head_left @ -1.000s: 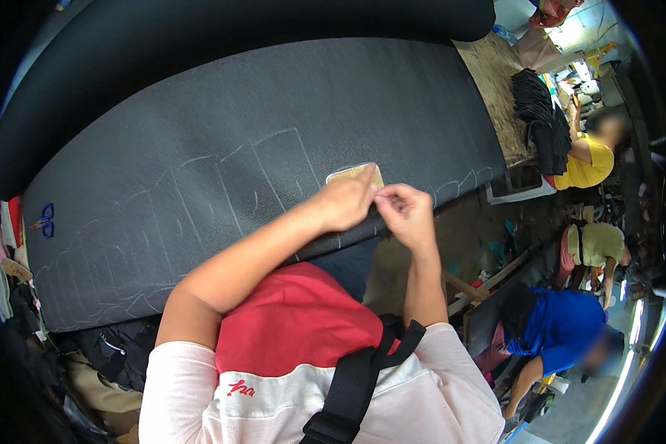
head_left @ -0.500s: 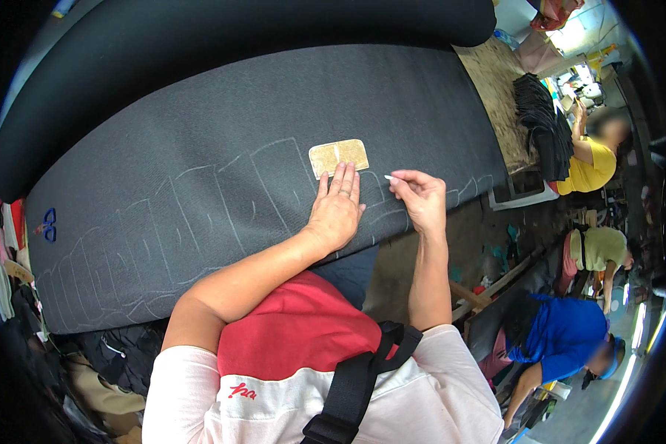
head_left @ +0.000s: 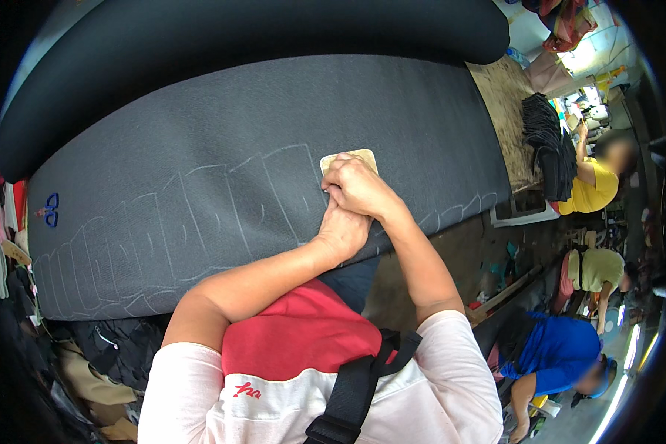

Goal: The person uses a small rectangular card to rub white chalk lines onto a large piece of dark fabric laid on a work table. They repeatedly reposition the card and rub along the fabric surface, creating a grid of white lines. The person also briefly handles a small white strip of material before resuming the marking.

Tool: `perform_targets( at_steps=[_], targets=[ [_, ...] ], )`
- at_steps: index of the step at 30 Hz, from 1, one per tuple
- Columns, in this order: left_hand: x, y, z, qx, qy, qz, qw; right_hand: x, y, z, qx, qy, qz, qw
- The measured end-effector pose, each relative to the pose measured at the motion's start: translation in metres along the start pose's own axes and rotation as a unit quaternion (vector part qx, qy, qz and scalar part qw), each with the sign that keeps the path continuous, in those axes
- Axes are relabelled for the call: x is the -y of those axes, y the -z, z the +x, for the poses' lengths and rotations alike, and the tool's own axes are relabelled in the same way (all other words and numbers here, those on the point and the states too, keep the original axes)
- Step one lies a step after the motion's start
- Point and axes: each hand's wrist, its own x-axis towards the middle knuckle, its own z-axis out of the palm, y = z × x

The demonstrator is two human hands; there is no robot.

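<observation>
Tan flat template with rounded corners (head_left: 366,155) on black textured sheet material (head_left: 422,111). Left hand (head_left: 344,231) at its near side, probably steadying it; fingers hidden, spread can't be told. Right hand (head_left: 354,183) lies across, pinched narrow on small white chalk-like piece (head_left: 326,190), apparently for left-edge access. Template looks thin, pale-rimmed

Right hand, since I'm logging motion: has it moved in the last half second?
Yes, the right hand moved left, nearer the chalk outlines on the black fabric.
</observation>
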Motion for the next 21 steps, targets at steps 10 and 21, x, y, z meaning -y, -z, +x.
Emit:
perform_targets(
  at_steps=[10,21],
  targets=[
    [-0.004,0.003,-0.001,-0.007,0.028,0.007,1.000,-0.022,-0.012,0.029,-0.121,-0.084,-0.100,0.984],
    [-0.004,-0.001,-0.001,-0.038,0.036,0.021,0.998,-0.033,0.010,-0.042,-0.125,-0.207,-0.198,0.950]
  ],
)
